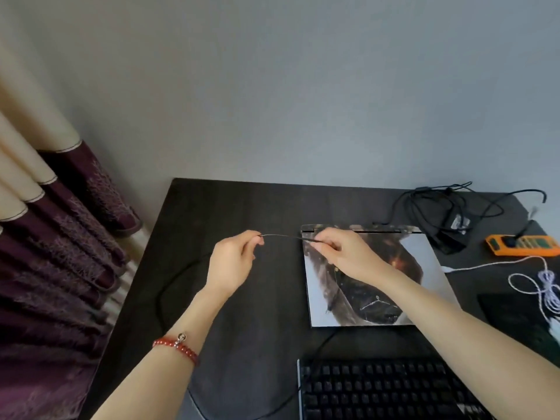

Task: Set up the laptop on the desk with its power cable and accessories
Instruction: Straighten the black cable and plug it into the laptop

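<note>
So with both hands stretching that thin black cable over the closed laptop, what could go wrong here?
The thin black cable, pinched between left hand and right hand, could strain if pulled taut. Its slack loops toward the black keyboard and may snag there. The plug could scuff the closed picture-covered laptop.

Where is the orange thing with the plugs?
The orange power strip lies on the dark desk at the far right of the head view, just right of the black power adapter and the closed laptop.
</note>
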The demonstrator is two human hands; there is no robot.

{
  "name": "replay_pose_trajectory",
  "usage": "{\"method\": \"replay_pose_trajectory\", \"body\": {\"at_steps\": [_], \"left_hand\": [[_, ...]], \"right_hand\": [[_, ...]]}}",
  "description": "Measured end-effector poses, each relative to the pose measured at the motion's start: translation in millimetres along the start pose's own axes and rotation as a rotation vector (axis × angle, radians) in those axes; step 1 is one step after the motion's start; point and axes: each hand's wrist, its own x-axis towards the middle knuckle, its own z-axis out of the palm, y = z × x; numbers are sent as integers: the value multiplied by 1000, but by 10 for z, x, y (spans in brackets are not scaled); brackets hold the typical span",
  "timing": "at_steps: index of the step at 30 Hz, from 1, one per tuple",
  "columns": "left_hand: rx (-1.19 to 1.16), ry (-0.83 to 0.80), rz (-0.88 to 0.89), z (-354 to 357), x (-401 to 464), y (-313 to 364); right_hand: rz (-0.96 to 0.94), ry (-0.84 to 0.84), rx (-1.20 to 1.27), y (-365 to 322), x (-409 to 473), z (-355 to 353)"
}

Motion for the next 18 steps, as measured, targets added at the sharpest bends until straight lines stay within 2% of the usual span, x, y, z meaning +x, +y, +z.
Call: {"method": "replay_pose_trajectory", "body": {"at_steps": [2,5,8,14,16,18], "left_hand": [[21,63,-174,-52,12,-227],[143,33,-247,-4,-28,-471],[126,51,-379,73,-36,-630],[206,117,-543,113,-27,-949],[333,33,-545,141,-24,-998],[411,-119,-423,212,-24,-943]], "right_hand": [[63,-39,-47,161,-61,27],[112,-100,-157,358,-93,161],[186,-121,-201,516,-53,297],[371,-112,-113,885,0,429],[411,-72,-99,964,-14,457],[396,-64,-62,981,-19,505]]}}
